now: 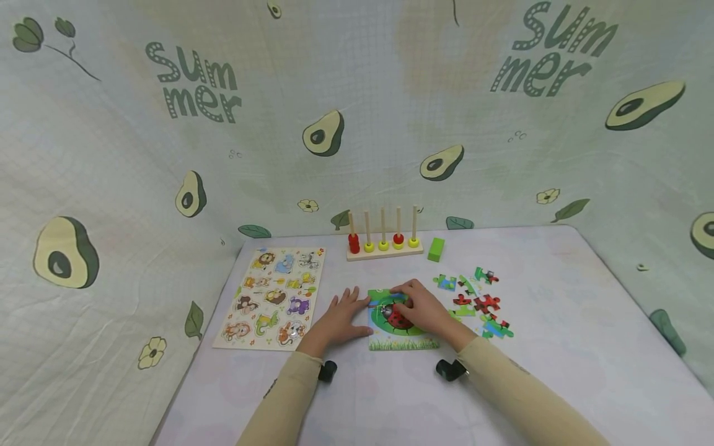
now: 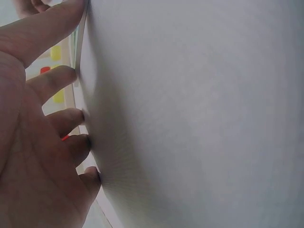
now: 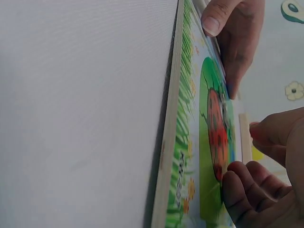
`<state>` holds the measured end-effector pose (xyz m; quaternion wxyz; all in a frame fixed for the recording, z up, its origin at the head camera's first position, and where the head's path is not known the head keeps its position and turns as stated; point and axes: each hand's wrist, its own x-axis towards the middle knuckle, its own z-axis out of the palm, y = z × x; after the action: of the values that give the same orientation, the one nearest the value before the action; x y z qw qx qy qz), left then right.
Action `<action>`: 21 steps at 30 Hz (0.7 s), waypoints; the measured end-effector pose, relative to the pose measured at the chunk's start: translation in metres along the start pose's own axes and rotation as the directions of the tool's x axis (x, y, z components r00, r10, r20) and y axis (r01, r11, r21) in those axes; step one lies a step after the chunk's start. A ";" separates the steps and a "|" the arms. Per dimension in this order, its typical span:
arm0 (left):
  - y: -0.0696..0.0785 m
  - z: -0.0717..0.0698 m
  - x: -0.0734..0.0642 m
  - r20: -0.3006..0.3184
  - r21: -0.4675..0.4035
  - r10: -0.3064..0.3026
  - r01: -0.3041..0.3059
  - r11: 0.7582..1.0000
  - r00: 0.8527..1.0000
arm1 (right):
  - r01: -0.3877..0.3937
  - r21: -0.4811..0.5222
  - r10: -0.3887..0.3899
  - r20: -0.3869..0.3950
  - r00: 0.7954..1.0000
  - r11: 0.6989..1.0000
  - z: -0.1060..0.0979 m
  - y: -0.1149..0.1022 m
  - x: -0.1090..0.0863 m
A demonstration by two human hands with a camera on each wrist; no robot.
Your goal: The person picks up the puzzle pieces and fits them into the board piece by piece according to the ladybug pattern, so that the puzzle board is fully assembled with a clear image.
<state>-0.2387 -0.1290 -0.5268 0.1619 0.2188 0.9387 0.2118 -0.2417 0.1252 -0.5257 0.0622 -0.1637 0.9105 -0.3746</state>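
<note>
A square ladybug puzzle (image 1: 405, 344) lies flat on the table between the two hands. My left hand (image 1: 342, 317) has its fingers spread beside the puzzle, with thumb and index fingertip right at its left edge. My right hand (image 1: 426, 308) reaches over the puzzle's upper right part with bent fingers. In the right wrist view its fingertips (image 3: 232, 185) are right at the picture surface by the ladybug (image 3: 218, 137), with a gap between the fingers. I cannot tell whether a puzzle piece is under them.
Loose puzzle pieces (image 1: 487, 303) are scattered right of the puzzle. To the left lies an animal peg board (image 1: 223, 340). A bead stacker with wooden pegs (image 1: 385, 253) stands at the back, beside a green block (image 1: 436, 249). A patterned cloth surrounds the table.
</note>
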 end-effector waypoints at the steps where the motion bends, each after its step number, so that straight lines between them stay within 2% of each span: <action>1: 0.000 0.000 0.000 0.001 -0.003 0.000 0.000 1.000 1.000 | 0.001 0.002 -0.001 -0.002 1.000 1.000 -0.001 0.001 -0.001; 15: 0.002 -0.001 -0.002 -0.007 -0.022 0.006 -0.006 1.000 1.000 | 0.041 -0.052 -0.045 -0.060 0.997 0.998 -0.025 0.021 -0.026; 21: 0.001 0.000 -0.001 -0.006 -0.021 0.008 -0.008 1.000 1.000 | 0.006 -0.068 -0.012 -0.080 0.997 0.998 -0.037 0.027 -0.038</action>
<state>-0.2371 -0.1286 -0.5260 0.1607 0.2203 0.9359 0.2228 -0.2220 0.1806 -0.5188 0.0184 -0.1548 0.9236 -0.3502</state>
